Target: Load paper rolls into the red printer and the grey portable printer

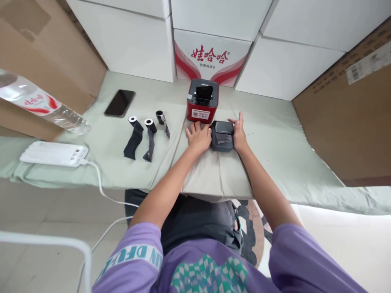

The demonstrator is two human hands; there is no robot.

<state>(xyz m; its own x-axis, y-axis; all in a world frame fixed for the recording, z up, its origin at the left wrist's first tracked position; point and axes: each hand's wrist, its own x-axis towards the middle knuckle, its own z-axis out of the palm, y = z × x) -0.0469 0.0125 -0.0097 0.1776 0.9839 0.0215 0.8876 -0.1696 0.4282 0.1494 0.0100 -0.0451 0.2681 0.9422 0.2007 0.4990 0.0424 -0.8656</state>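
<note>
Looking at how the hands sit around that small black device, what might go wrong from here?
1. The left hand and right hand flank the black device right in front of the red printer; a push forward could knock it.
2. The loose black ribbon rolls trail unrolled strips that a sweeping arm might drag.
3. The white cable hanging from the power bank could snag.

I see my own bare forearms leading to the left hand point(198, 136) and right hand point(239, 134), below short purple sleeves. The left sleeve carries a white band with teal letters; the shirt front shows a teal-and-white checked print.
</note>
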